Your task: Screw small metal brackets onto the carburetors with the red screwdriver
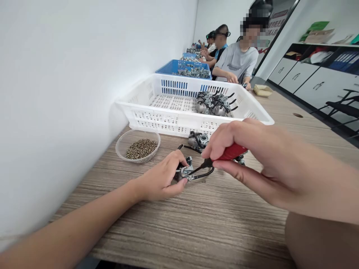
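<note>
My left hand is closed around a small metal carburetor with a black hose, holding it down on the wooden table. In my right hand is a screwdriver with a red handle. Its dark shaft slants down to the left, and the tip meets the carburetor beside my left fingers; the exact contact point is too small to make out. Behind the held part lies another carburetor. A tiny screw-like piece rests on the table just right of the held one.
A clear round bowl of small brass-coloured screws stands at the left. Beyond, a white perforated basket holds several carburetors. A blue crate and co-workers are farther back. The wall borders the table's left side.
</note>
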A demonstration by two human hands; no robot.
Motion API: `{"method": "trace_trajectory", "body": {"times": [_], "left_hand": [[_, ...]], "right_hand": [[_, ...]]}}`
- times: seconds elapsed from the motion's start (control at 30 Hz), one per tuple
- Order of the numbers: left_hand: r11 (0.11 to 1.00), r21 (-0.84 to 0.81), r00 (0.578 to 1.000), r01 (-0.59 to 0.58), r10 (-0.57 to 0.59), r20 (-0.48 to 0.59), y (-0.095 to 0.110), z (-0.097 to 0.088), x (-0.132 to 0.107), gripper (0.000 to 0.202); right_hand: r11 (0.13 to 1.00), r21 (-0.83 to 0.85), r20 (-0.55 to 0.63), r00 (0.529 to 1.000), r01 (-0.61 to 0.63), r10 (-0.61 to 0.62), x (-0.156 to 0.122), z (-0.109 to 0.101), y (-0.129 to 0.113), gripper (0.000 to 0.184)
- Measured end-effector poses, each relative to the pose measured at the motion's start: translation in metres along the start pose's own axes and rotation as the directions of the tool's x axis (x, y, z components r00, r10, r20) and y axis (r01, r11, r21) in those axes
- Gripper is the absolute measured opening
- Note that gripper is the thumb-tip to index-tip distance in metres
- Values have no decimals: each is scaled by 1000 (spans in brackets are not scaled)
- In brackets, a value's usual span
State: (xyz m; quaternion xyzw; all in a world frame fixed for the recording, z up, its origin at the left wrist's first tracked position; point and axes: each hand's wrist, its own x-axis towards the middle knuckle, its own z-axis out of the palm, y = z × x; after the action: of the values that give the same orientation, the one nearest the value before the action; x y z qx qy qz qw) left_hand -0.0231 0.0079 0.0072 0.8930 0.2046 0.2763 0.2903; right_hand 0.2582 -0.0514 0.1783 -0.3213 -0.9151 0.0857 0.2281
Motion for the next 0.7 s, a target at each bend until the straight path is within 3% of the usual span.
{"method": "trace_trajectory", "body": {"times": [0.17, 0.27, 0.33, 0.43, 0.53, 0.67, 0.7], "left_hand": [[999, 23, 999, -38, 38, 22, 1, -3, -1, 33], [998, 63, 1000, -22, 21, 20, 4, -3, -2, 31], [996, 85, 1000, -12, 10, 21, 6, -1, -3, 31], [993, 121, 1000, -11, 9, 17, 6, 3, -3, 30], [990, 140, 1000, -8, 7, 4, 3, 6, -4, 29], [990, 135, 999, 30, -28, -21, 0, 9, -6, 25], [990, 135, 999, 39, -36, -23, -1, 9, -7, 24]], "right_hand": [[977, -211, -93, 996, -3, -17, 9, 8, 6, 23], [935, -347, -183, 983, -73, 8, 12, 11, 3, 38], [943, -313, -159, 985, -111, 64, 11, 11, -3, 38], [983, -109, -30, 989, -147, 144, 6, 4, -11, 22], [993, 7, 58, 991, -121, 120, 0, -5, -16, 16], [993, -101, 28, 997, -65, 68, 1, -5, -16, 4], [986, -153, 1, 998, -66, 67, 3, -2, -16, 11]]}}
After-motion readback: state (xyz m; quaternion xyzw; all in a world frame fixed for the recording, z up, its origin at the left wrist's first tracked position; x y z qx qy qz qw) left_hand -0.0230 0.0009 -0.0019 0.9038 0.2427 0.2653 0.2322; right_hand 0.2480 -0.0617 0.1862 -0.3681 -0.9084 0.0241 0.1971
